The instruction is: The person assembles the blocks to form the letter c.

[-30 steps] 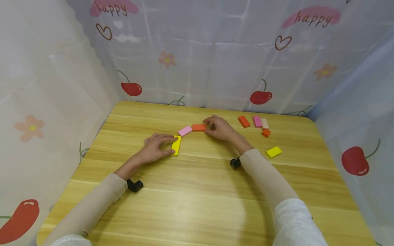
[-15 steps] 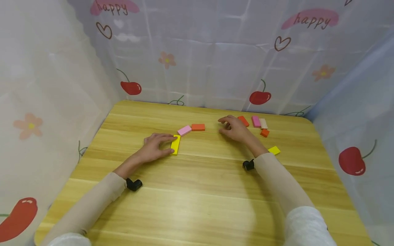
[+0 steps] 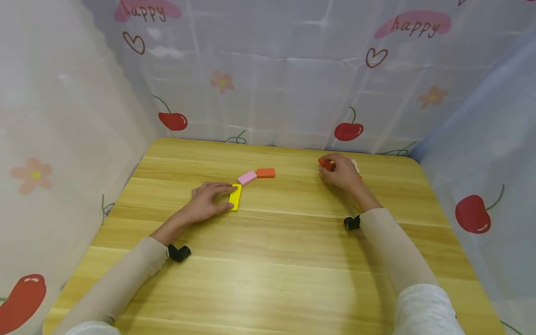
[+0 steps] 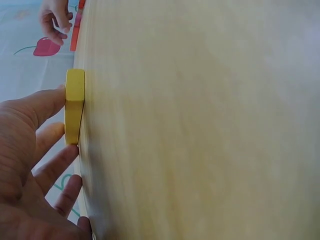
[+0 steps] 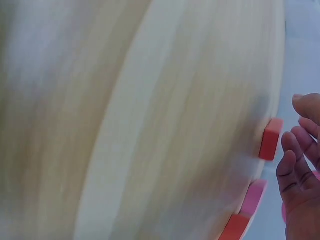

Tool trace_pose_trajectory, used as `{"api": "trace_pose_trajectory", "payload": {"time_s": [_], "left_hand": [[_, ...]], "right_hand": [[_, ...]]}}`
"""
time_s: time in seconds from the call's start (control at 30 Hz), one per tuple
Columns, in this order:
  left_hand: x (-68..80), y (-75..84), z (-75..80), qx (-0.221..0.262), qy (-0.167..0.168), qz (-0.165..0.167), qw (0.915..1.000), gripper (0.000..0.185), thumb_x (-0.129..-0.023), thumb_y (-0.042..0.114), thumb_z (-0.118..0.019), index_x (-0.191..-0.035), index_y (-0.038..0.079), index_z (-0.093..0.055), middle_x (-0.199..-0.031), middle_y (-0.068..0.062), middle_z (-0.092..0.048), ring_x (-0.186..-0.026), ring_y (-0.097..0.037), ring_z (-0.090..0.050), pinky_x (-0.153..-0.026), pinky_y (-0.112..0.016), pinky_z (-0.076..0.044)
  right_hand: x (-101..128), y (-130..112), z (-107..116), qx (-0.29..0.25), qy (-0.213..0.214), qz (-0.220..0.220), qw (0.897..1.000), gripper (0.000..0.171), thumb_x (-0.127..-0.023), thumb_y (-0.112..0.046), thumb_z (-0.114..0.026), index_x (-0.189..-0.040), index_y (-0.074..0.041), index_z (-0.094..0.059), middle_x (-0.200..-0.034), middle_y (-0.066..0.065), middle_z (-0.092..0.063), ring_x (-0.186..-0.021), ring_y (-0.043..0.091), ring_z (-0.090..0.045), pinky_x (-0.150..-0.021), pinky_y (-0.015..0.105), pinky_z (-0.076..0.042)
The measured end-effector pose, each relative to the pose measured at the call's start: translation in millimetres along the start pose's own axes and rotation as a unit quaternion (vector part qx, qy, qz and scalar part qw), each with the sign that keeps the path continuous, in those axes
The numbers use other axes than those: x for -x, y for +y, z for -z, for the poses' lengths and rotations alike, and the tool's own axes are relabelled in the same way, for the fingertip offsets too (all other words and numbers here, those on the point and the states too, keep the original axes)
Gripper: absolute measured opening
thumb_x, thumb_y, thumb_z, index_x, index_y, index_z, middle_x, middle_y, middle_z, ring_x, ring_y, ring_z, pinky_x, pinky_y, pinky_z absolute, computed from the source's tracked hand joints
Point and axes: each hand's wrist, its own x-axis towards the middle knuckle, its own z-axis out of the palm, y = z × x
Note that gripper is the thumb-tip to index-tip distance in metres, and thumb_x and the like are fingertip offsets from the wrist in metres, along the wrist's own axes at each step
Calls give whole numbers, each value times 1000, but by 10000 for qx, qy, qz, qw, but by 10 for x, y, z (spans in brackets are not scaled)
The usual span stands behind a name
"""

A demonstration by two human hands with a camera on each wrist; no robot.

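Fingers of right hand (image 3: 341, 172) closing round small orange wooden block (image 3: 323, 162), risking knocking neighbouring pink block (image 5: 252, 196) (close beside); left hand (image 3: 206, 203) resting relaxed against flat yellow wooden block (image 3: 235, 197).

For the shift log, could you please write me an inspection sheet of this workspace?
Surface: wooden table, pale grain.
Job's things: yellow block, pink block and orange block in a curved row; another orange block by the far right edge.
Clutter: more blocks behind the right hand, mostly hidden.
Hands: left hand touches the yellow block; right hand at the far orange block, grip unclear.
Cables: nothing seen.
Surroundings: cherry-print curtain.
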Motion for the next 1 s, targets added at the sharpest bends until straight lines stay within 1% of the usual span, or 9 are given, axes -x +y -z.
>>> {"api": "trace_pose_trajectory", "payload": {"time_s": [0.13, 0.23, 0.33, 0.4, 0.57, 0.7, 1.0], "left_hand": [[12, -8, 5, 47, 38, -4, 10000, 55, -87, 49, -71, -138, 33, -57, -148, 2, -52, -135, -32, -36, -95, -55, -18], [23, -5, 7, 66, 58, 0, 10000, 55, -87, 49, -71, -138, 33, -58, -148, 2, -52, -135, -31, -36, -94, -55, -18], [27, -5, 8, 85, 63, 6, 9999, 55, -87, 49, -71, -138, 34, -57, -149, 2, -52, -134, -31, -36, -94, -55, -19], [28, -6, 7, 94, 62, 10, 9999, 55, -86, 50, -71, -138, 34, -57, -149, 2, -52, -134, -31, -36, -94, -54, -19], [23, -1, 1, 71, 21, 29, 10000, 56, -86, 52, -71, -138, 35, -57, -149, 3, -51, -133, -30, -37, -95, -54, -19], [17, -5, -6, 22, -5, 28, 10000, 57, -86, 54, -70, -138, 36, -56, -149, 2, -51, -133, -30, -37, -94, -55, -19], [7, -13, -10, -36, -44, 30, 10000, 58, -86, 56, -68, -139, 37, -55, -149, 4, -51, -134, -29, -36, -95, -55, -19]], "right_hand": [[21, 52, 26, 79, 106, -480, 9988, 43, -91, -29, -70, -127, -9, -62, -122, 12, -63, -96, 29, -63, -82, 44, -51], [25, 70, 25, 170, 246, -803, 9963, 44, -91, -33, -69, -126, -7, -62, -118, 14, -65, -100, 31, -63, -88, 49, -49], [32, 56, 34, 238, 337, -1020, 9939, 45, -91, -36, -69, -124, -6, -62, -116, 15, -67, -104, 31, -63, -90, 51, -49], [34, 41, 36, 310, 349, -1140, 9924, 46, -90, -39, -69, -123, -8, -63, -115, 14, -68, -103, 30, -64, -91, 50, -49], [43, 13, 39, 450, 282, -1308, 9900, 48, -88, -42, -70, -122, -9, -64, -111, 12, -68, -98, 30, -62, -87, 49, -47], [57, 10, 24, 547, 207, -1385, 9886, 45, -88, -42, -70, -118, -9, -65, -108, 12, -68, -93, 30, -60, -82, 47, -45], [56, -2, -31, 623, 353, -1495, 9862, 39, -88, -39, -69, -115, -10, -67, -105, 11, -70, -92, 30, -60, -80, 46, -46]]}}
